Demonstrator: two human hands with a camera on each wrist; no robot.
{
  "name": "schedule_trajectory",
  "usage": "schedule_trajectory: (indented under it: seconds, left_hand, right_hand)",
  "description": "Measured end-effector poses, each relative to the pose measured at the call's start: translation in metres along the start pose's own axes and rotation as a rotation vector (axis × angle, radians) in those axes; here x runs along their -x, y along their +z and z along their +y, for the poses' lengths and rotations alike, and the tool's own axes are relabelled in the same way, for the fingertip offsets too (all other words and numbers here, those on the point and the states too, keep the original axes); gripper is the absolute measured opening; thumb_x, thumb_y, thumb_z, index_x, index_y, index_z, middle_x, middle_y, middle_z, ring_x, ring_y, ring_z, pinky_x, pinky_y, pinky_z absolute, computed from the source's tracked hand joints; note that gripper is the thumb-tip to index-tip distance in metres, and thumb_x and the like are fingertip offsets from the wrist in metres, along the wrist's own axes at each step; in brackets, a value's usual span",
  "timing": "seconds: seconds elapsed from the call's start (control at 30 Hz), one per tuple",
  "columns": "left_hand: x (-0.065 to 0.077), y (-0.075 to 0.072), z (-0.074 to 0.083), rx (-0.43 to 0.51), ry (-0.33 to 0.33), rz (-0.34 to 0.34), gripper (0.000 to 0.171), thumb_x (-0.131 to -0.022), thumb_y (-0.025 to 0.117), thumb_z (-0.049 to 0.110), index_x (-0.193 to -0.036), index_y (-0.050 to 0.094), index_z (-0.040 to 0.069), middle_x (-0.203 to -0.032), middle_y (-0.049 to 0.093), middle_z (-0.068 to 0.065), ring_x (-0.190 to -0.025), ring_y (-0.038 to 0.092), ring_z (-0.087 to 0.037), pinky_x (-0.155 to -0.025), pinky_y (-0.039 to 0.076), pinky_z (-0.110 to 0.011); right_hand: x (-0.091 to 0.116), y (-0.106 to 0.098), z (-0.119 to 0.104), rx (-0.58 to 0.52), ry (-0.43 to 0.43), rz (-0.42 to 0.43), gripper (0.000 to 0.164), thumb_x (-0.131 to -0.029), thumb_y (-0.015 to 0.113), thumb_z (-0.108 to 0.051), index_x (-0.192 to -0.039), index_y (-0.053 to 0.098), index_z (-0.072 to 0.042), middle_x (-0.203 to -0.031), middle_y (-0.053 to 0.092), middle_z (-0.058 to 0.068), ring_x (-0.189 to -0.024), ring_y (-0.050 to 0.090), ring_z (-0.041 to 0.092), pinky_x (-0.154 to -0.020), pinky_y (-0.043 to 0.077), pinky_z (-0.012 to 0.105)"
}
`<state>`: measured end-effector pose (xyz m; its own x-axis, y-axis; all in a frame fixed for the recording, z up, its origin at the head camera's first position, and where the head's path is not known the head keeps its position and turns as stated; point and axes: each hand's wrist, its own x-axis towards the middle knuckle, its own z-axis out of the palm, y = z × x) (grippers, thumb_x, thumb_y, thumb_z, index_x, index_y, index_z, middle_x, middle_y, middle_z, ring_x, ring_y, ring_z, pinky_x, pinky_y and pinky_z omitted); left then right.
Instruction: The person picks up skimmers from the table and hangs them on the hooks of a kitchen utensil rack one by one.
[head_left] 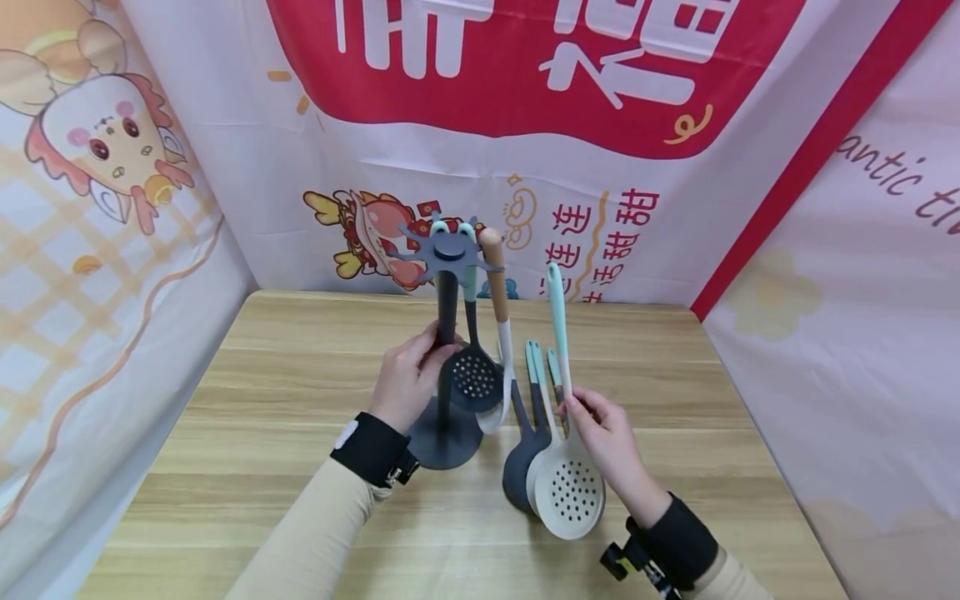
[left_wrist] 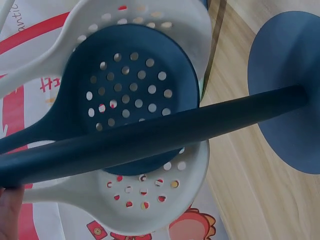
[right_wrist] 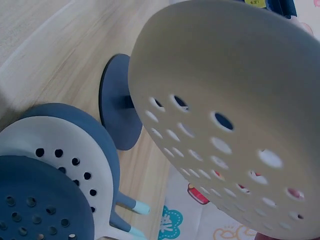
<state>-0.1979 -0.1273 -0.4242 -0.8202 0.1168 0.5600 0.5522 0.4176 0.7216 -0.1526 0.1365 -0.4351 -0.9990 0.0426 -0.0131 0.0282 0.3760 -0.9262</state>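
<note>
My left hand (head_left: 412,371) grips the post of a dark utensil stand (head_left: 447,308) with a round base and a clawed top. From the stand hang a dark slotted skimmer (head_left: 477,379) with a mint handle end and a white utensil with a wooden handle (head_left: 495,275). In my right hand (head_left: 606,433) a white slotted skimmer (head_left: 573,492) is pinched by its mint-ended handle, bowl down. The right wrist view shows this skimmer's bowl (right_wrist: 235,75) large and close. In the left wrist view the post crosses the dark skimmer (left_wrist: 135,75), with white slotted bowls behind it.
Beside the stand lies a group of utensils with mint handle ends, including a dark ladle (head_left: 517,479), partly covered by the held skimmer. The wooden table (head_left: 285,467) ends at a printed cloth backdrop (head_left: 420,158), with cloth walls left and right.
</note>
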Motion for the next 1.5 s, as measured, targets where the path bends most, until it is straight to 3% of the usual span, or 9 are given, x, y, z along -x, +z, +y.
schedule_trajectory:
  seconds: [0.23, 0.5, 0.87, 1.5]
  left_hand:
    - [0.002, 0.003, 0.002, -0.019, -0.027, 0.043, 0.032, -0.095, 0.063, 0.01, -0.124, 0.065, -0.002, -0.105, 0.075, -0.015, -0.102, 0.072, -0.027, -0.091, 0.057, -0.036]
    - [0.003, 0.006, 0.003, -0.032, -0.021, 0.072, 0.032, -0.094, 0.065, 0.013, -0.123, 0.067, -0.001, -0.105, 0.075, -0.015, -0.101, 0.073, -0.027, -0.087, 0.058, -0.036]
    - [0.003, 0.008, 0.005, -0.02, -0.048, 0.094, 0.034, -0.092, 0.067, 0.014, -0.123, 0.068, 0.001, -0.107, 0.075, -0.012, -0.101, 0.073, -0.025, -0.087, 0.058, -0.035]
    - [0.005, 0.013, 0.008, -0.007, -0.07, 0.159, 0.038, -0.09, 0.071, 0.015, -0.125, 0.066, 0.0, -0.107, 0.075, -0.015, -0.099, 0.073, -0.025, -0.083, 0.059, -0.035]
  right_hand:
    - [0.006, 0.0, -0.009, -0.001, -0.018, 0.0, 0.025, -0.102, 0.054, -0.009, -0.12, 0.066, 0.004, -0.098, 0.072, 0.018, -0.091, 0.063, 0.02, -0.08, 0.047, 0.027]
    - [0.013, 0.001, -0.018, -0.043, -0.062, -0.04, 0.027, -0.102, 0.055, -0.01, -0.122, 0.065, 0.005, -0.095, 0.07, 0.015, -0.082, 0.058, 0.011, -0.071, 0.045, 0.022]
    - [0.019, 0.004, -0.027, -0.047, -0.11, -0.045, 0.024, -0.101, 0.056, -0.009, -0.119, 0.067, 0.002, -0.093, 0.071, 0.014, -0.086, 0.062, 0.007, -0.079, 0.05, 0.022]
    - [0.024, 0.003, -0.03, -0.051, -0.167, -0.06, 0.024, -0.1, 0.056, -0.008, -0.119, 0.067, 0.004, -0.092, 0.07, 0.017, -0.085, 0.062, 0.008, -0.077, 0.049, 0.022]
